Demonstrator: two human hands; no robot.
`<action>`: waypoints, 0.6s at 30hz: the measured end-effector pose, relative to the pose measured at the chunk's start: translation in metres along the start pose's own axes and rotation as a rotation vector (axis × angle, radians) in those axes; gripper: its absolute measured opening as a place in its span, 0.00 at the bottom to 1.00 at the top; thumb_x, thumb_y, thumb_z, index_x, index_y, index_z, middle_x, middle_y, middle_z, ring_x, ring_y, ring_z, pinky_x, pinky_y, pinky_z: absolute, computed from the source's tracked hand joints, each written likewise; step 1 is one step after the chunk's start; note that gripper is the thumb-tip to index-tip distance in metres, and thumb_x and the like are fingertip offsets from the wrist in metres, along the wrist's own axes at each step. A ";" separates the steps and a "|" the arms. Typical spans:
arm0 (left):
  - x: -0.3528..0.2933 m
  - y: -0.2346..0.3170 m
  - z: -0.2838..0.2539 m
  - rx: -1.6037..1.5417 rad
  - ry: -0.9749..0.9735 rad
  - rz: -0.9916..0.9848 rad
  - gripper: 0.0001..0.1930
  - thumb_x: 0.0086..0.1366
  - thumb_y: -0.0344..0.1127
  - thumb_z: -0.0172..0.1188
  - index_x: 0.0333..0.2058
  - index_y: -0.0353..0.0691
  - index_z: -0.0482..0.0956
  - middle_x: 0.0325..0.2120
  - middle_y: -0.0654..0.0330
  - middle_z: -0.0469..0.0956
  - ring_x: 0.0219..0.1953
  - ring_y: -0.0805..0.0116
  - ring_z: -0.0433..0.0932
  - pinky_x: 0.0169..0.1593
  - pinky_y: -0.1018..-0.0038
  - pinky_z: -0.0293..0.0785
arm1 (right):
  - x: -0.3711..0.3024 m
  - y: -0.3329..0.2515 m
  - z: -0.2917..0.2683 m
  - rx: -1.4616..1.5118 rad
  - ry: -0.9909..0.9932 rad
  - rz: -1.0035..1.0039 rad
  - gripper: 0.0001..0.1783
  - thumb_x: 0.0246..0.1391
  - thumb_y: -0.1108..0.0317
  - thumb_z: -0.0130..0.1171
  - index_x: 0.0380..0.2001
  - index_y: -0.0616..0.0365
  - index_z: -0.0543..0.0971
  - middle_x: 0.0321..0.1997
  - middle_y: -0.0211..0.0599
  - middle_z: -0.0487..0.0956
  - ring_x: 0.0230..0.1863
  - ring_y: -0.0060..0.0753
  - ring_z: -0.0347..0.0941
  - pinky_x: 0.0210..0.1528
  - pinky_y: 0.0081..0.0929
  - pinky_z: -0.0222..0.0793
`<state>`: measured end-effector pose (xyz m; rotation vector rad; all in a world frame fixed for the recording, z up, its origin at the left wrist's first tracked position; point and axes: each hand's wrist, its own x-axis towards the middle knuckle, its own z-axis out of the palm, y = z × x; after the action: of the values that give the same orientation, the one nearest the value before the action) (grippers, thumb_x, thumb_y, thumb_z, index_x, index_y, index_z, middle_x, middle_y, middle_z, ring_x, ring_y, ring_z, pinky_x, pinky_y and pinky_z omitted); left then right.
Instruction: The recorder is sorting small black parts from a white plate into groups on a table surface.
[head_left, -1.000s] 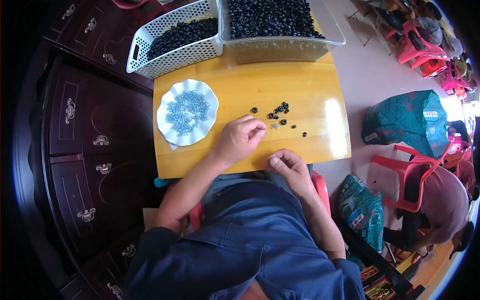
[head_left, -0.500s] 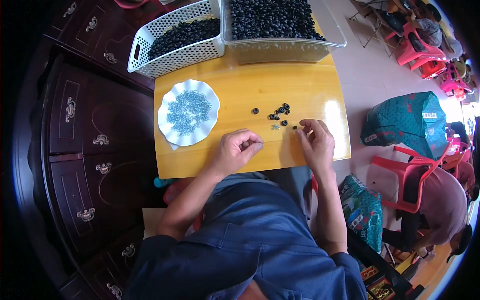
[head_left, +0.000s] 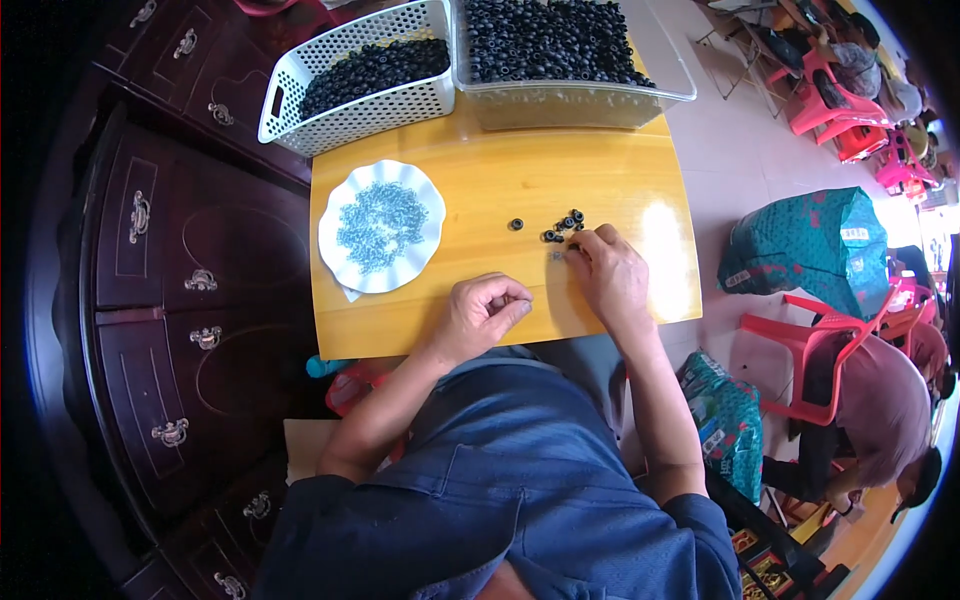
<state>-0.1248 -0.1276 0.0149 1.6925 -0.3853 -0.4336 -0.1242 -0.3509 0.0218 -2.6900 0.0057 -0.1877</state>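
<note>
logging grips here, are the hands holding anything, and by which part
Can't tell: the left hand is curled, nothing visible in it; the right hand is at the loose black rings, any hold hidden.

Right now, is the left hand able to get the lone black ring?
Probably yes: only tabletop shows between the left hand and the ring, and the right hand is off to the right.

The left grip (head_left: 478,316) hides any held piece
</note>
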 end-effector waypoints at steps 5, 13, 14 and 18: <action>-0.001 0.000 0.001 -0.060 0.051 0.069 0.02 0.61 0.25 0.65 0.32 0.33 0.82 0.22 0.66 0.75 0.21 0.83 0.69 0.26 0.81 0.66 | -0.004 -0.011 -0.011 0.176 0.055 -0.014 0.11 0.57 0.66 0.64 0.42 0.57 0.79 0.36 0.38 0.81 0.35 0.38 0.79 0.38 0.31 0.74; 0.004 0.049 0.002 -0.002 0.097 0.256 0.03 0.62 0.23 0.64 0.35 0.33 0.82 0.30 0.61 0.78 0.29 0.75 0.76 0.35 0.80 0.73 | -0.042 -0.020 -0.023 1.575 -0.185 0.376 0.12 0.60 0.66 0.63 0.45 0.57 0.77 0.39 0.33 0.80 0.32 0.20 0.71 0.38 0.19 0.66; 0.006 0.052 0.004 0.029 0.120 0.314 0.04 0.61 0.22 0.64 0.36 0.33 0.82 0.31 0.60 0.78 0.30 0.73 0.77 0.35 0.79 0.73 | -0.046 -0.023 -0.023 1.675 -0.201 0.404 0.13 0.60 0.66 0.63 0.45 0.58 0.77 0.39 0.33 0.80 0.32 0.21 0.71 0.38 0.19 0.66; 0.009 0.056 0.015 0.023 0.116 0.342 0.06 0.60 0.21 0.64 0.37 0.33 0.82 0.33 0.58 0.78 0.32 0.72 0.78 0.37 0.79 0.74 | -0.061 -0.022 -0.008 1.926 -0.282 0.489 0.13 0.57 0.69 0.65 0.45 0.57 0.77 0.38 0.32 0.80 0.34 0.24 0.73 0.39 0.21 0.69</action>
<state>-0.1248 -0.1540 0.0679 1.6258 -0.5839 -0.0791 -0.1863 -0.3326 0.0307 -0.7225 0.2468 0.2516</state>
